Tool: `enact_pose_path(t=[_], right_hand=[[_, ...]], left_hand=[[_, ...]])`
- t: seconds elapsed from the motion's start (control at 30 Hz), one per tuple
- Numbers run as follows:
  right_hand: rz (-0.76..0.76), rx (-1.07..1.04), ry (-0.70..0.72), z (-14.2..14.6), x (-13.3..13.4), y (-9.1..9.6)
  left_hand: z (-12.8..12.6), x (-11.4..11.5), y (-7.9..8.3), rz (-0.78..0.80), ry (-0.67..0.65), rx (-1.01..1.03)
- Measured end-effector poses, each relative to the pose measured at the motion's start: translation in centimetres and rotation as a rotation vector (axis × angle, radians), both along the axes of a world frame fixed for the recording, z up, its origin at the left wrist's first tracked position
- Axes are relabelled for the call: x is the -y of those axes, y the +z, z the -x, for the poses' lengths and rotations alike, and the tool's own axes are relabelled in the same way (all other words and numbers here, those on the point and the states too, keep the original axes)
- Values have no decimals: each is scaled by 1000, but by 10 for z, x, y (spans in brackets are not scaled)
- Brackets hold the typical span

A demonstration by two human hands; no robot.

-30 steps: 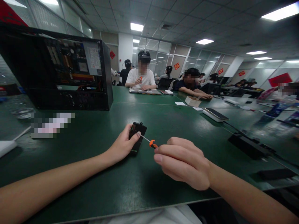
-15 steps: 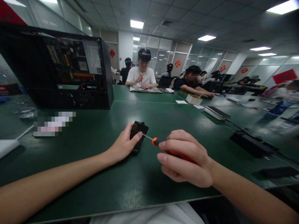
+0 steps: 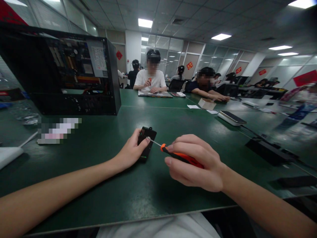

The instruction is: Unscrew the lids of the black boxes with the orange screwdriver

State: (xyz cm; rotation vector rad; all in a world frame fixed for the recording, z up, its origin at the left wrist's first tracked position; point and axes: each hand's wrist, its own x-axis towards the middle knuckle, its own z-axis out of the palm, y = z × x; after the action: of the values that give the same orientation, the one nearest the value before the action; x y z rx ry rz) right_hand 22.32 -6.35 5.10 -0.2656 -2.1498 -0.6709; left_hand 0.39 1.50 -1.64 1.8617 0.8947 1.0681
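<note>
My left hand [image 3: 133,145] is closed around the left side of a small black box [image 3: 147,150] with a little tab at its far end. The thumb lies on top of the box. In my right hand [image 3: 195,162] is a screwdriver [image 3: 182,157] with an orange and black handle, gripped between thumb and fingers. Its thin metal shaft points left and slightly up, the tip reaching my left thumb at the box. Whether the tip touches a screw is hidden by the thumb.
An open computer case [image 3: 74,76] stands at the left on the green table [image 3: 128,195]. A black power adapter [image 3: 267,150] and a white device with a dark top [image 3: 231,118] lie at the right. Across the table, a person in a white shirt [image 3: 151,81] works beside a small box [image 3: 206,103].
The right hand and screwdriver have shifted slightly, and more of the orange handle now shows. The left hand stays on the box. The whole view has moved a little.
</note>
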Motion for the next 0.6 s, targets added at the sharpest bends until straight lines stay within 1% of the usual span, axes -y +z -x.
enact_pose_path(t=[0.1, 0.2, 0.27, 0.33, 0.43, 0.53, 0.6], right_hand=[[46, -30, -73, 0, 0, -1], [31, -103, -42, 2, -3, -2], [-9, -105, -12, 3, -5, -2], [-18, -84, -26, 3, -6, -2], [-6, -69, -115, 1, -5, 0], [-77, -7, -237, -4, -5, 3], [-116, 45, -284, -6, -6, 4]], left_hand=[[0, 0, 0, -2, 6, -5], [0, 0, 0, -7, -2, -6], [0, 0, 0, -8, -8, -7], [0, -1, 1, -17, -5, -8], [0, -2, -1, -19, 3, 1], [1, -4, -4, 5, 23, 15], [2, -5, -4, 23, 40, 20]])
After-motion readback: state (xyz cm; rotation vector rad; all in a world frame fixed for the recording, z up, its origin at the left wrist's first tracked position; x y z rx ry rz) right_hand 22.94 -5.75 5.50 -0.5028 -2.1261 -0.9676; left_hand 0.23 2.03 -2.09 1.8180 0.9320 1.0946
